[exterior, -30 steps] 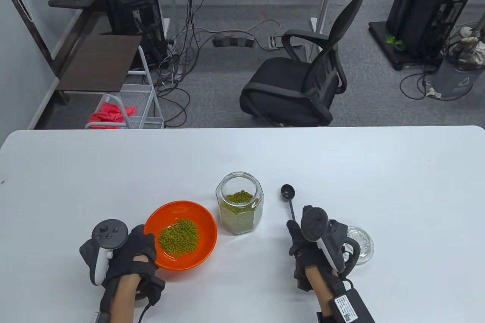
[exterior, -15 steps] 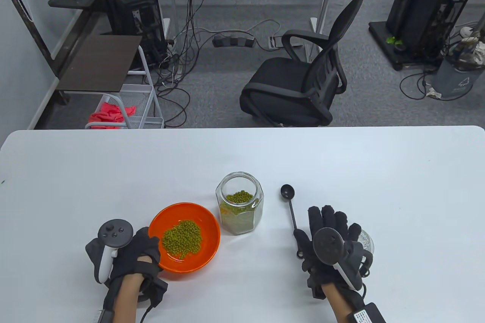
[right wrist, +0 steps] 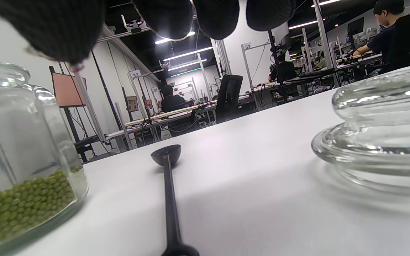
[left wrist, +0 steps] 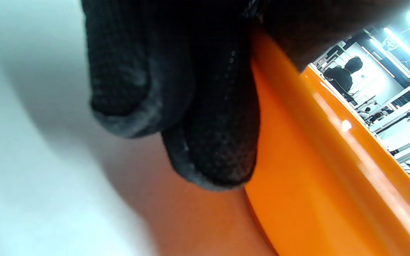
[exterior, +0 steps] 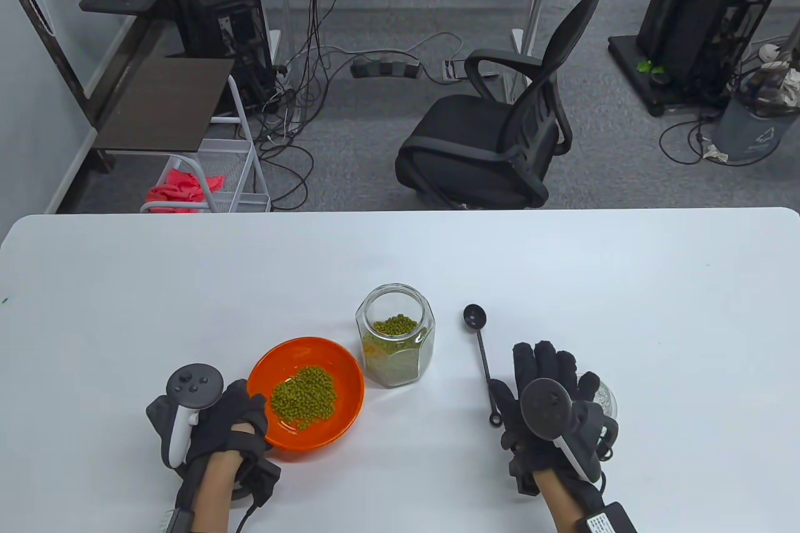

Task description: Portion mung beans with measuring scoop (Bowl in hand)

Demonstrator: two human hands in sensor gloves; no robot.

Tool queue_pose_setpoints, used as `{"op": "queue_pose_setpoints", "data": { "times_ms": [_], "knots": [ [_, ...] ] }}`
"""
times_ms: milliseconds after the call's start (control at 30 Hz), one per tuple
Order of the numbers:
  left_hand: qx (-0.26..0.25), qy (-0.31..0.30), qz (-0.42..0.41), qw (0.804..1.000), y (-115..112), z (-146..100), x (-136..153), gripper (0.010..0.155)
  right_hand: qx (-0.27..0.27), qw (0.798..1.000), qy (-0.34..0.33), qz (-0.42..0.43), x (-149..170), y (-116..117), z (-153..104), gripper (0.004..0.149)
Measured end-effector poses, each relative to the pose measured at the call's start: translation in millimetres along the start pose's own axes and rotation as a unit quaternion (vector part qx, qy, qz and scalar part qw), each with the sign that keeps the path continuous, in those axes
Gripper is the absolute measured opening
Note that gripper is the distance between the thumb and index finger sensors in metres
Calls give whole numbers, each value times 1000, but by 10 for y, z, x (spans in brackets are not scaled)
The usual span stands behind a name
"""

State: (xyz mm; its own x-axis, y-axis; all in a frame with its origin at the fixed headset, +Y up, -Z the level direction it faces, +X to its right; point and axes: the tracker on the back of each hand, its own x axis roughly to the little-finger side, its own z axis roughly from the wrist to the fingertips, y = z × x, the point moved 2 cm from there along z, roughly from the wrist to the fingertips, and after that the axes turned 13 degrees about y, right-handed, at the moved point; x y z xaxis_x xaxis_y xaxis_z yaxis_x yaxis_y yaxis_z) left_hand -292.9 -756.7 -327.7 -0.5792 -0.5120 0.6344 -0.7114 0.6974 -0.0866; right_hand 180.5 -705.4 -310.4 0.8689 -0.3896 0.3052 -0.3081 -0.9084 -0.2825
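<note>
An orange bowl (exterior: 340, 367) with a heap of mung beans (exterior: 303, 398) is at the near left. My left hand (exterior: 240, 417) grips its near-left rim, thumb on the rim. In the left wrist view its fingers (left wrist: 208, 142) lie under the bowl's wall (left wrist: 315, 160). An open glass jar (exterior: 395, 333) part full of beans stands right of the bowl. A black measuring scoop (exterior: 481, 345) lies on the table, empty, cup pointing away. My right hand (exterior: 544, 383) is open with fingers spread, just right of the scoop's handle end, holding nothing.
A glass jar lid (exterior: 605, 397) lies on the white table (exterior: 562, 270), partly under my right hand; it also shows in the right wrist view (right wrist: 379, 135). That view also shows the jar (right wrist: 20, 160) and the scoop (right wrist: 167, 177). An office chair (exterior: 500, 139) stands beyond the far edge.
My right hand has come off the scoop's handle, spread open and drawn back toward the lid. The scoop stays on the table. My left hand has shifted the bowl slightly right.
</note>
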Motion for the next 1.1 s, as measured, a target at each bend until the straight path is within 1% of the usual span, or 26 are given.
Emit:
{"op": "queue_pose_setpoints", "data": {
  "times_ms": [233, 300, 433, 533, 667, 733, 767, 867, 933, 967, 1067, 1100],
  "knots": [
    [-37, 8, 35, 999, 21, -32, -17, 64, 0, 1000, 0, -2, 6, 1, -5, 71],
    [-56, 9, 51, 997, 47, -60, -30, 67, -1, 1000, -1, -1, 8, 0, -5, 71],
    [-113, -13, 70, 991, 134, -175, -101, 73, 4, 1000, 3, -1, 22, -8, 1, 71],
    [-180, -42, 88, 979, 221, -326, -204, 75, 3, 1000, 9, 1, 52, -16, 14, 71],
    [-250, -85, 105, 959, 280, -543, -342, 77, 7, 1000, 15, 4, 84, -39, 30, 71],
    [-266, -115, 115, 950, 287, -628, -401, 78, 9, 1000, 18, 7, 105, -51, 40, 71],
    [-269, -122, 110, 949, 286, -657, -417, 78, 9, 1000, 20, 8, 112, -55, 43, 70],
    [-261, -172, 88, 946, 238, -749, -489, 80, 11, 999, 31, 14, 172, -83, 70, 70],
    [-257, -202, 96, 940, 186, -760, -525, 81, 13, 999, 37, 16, 203, -99, 86, 70],
    [-261, -206, 102, 938, 168, -759, -528, 81, 12, 999, 40, 16, 220, -107, 94, 70],
    [-238, -241, 119, 933, 68, -715, -544, 82, 17, 998, 52, 20, 288, -137, 132, 70],
    [-220, -256, 116, 934, 32, -697, -548, 83, 20, 998, 57, 20, 317, -150, 147, 70]
  ]
}}
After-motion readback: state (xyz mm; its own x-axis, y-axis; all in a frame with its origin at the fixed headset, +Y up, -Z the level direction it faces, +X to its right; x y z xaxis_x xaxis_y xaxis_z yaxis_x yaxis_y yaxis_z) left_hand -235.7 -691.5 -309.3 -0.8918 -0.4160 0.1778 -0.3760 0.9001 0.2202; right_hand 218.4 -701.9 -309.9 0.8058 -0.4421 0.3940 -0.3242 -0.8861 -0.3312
